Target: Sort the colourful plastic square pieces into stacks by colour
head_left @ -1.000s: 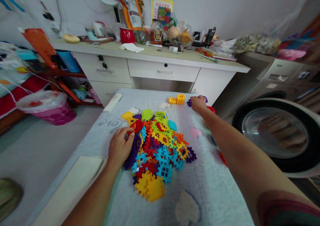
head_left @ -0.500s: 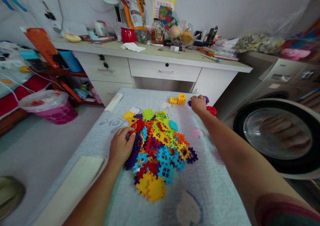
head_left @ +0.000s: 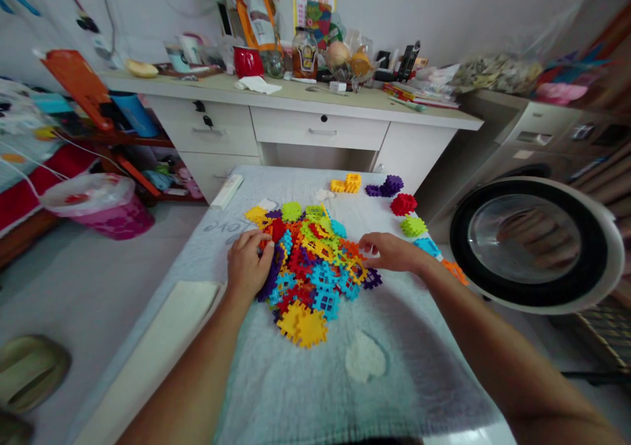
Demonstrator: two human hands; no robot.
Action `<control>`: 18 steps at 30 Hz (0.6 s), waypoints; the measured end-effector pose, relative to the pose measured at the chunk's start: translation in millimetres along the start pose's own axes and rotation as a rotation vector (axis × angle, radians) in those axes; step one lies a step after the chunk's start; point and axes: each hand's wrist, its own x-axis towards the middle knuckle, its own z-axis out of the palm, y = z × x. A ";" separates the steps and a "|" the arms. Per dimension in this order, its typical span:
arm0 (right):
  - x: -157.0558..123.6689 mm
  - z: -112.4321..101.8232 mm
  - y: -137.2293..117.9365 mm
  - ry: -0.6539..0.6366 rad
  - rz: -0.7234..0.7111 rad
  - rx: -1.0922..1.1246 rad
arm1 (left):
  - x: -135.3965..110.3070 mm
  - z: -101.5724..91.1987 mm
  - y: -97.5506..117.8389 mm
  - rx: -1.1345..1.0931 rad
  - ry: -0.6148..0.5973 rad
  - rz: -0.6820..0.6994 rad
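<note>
A heap of interlocking plastic building pieces [head_left: 323, 277] in several colours lies on the cloth-covered table. At the heap's left edge, my left hand [head_left: 249, 264] has its fingers curled around an orange building piece [head_left: 268, 232], with purple pieces [head_left: 272, 277] just beside the thumb. My right hand [head_left: 389, 252] reaches to the heap's right edge, thumb and fingers apart, close to orange and yellow pieces. Along the far and right edges sit sorted pieces: yellow [head_left: 351, 183], purple [head_left: 392, 185], red [head_left: 403, 204], lime green [head_left: 413, 226], blue [head_left: 426, 246] and orange [head_left: 454, 272].
A white drawer desk [head_left: 320, 129] stands behind the table, loaded with jars and packets. To the right is a washing machine [head_left: 522, 142] with its round door [head_left: 537, 244] swung out. A pink bin [head_left: 106, 211] and a slipper [head_left: 32, 373] are on the floor at left.
My right hand has moved from the purple pieces at the far right back to the heap, leaving them on the table. My left hand stays at the heap's left edge. The view has shifted slightly.
</note>
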 end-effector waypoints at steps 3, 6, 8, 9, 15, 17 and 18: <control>-25.0 17.1 -8.8 0.003 0.023 0.009 | -1.6 -0.4 1.3 -0.002 -0.004 0.007; -34.7 31.8 -12.8 0.042 0.056 -0.001 | -2.2 -0.4 1.8 -0.010 -0.006 0.009; -35.0 38.5 -11.6 0.087 0.050 0.001 | -2.3 -0.6 2.1 -0.012 -0.012 0.010; -34.1 40.7 -9.7 0.113 0.047 -0.005 | -2.3 -0.7 2.2 -0.013 -0.014 0.010; -27.6 41.4 9.8 0.283 0.088 -0.179 | -2.3 -0.1 0.2 -0.012 -0.011 0.021; -25.5 39.8 13.7 0.293 0.111 -0.192 | -1.8 1.4 -1.6 -0.011 -0.008 0.028; -24.0 39.0 14.5 0.287 0.132 -0.192 | -1.5 2.2 -2.4 -0.011 -0.007 0.032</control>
